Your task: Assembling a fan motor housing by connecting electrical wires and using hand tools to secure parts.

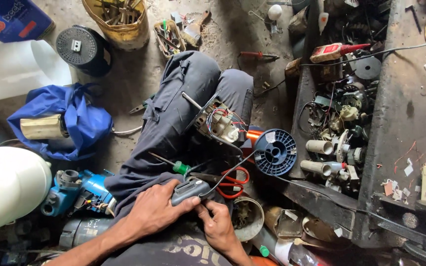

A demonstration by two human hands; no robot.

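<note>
Sitting on the floor [134, 86] with legs crossed, both hands low over the lap. Left hand [156, 212] wrapped around a small grey device [189, 190] with a black cable [232, 170] running out of it; grip closed firmly, fingers curled over its top. Right hand [218, 224] just under the same grey device, grip partly closed, thumb and fingertips pressing on its lower edge; cannot tell whether actually pinching or only supporting.

Just above the grey device: a green-handled screwdriver [179, 168] lying on the thigh. Right of the grey device: red-handled scissors [230, 183], touching the cable. Further up from the grey device, resting on the knee: an opened motor part with coloured wires [219, 123]. Right of that, a blue spool [274, 152]. Far left of the grey device, a blue pump [75, 192].

Possible trouble, as a judgement: screwdriver sitting loose on sloped cloth, likely to roll off with any leg movement. Cable lying across the scissors, so a pull on the device may drag them. Motor part balanced on the knee, may tip and strain its thin wires.
</note>
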